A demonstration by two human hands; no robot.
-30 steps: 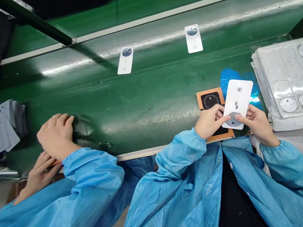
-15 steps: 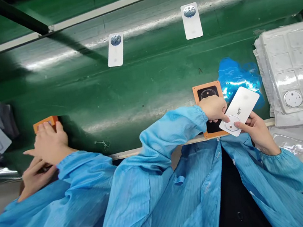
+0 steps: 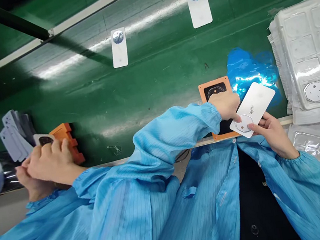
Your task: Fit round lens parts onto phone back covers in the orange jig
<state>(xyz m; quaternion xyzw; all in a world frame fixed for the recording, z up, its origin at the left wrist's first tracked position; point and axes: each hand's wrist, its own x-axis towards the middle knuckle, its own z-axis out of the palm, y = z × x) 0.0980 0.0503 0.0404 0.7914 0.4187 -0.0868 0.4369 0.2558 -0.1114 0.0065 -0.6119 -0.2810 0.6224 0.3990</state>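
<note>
My right hand (image 3: 269,132) grips the near end of a white phone back cover (image 3: 254,114), tilted over the belt's front edge. My left hand (image 3: 226,105) pinches at the round white camera piece (image 3: 244,123) on that cover's lower end. Just behind them an orange fixture block (image 3: 214,86) with a black inset lies on the green conveyor belt (image 3: 154,84). Both my arms wear blue sleeves.
A co-worker's hands (image 3: 46,161) at the left hold an orange fixture (image 3: 68,141), next to a stack of grey covers (image 3: 15,134). Two white covers (image 3: 118,47) (image 3: 198,3) ride the belt. Clear trays of round parts (image 3: 312,57) stand at the right, blue film (image 3: 246,70) beside them.
The white cover has tilted further to the right in my hands, and my left hand has shifted onto its round camera piece. The co-worker has lifted an orange fixture. The view has swung.
</note>
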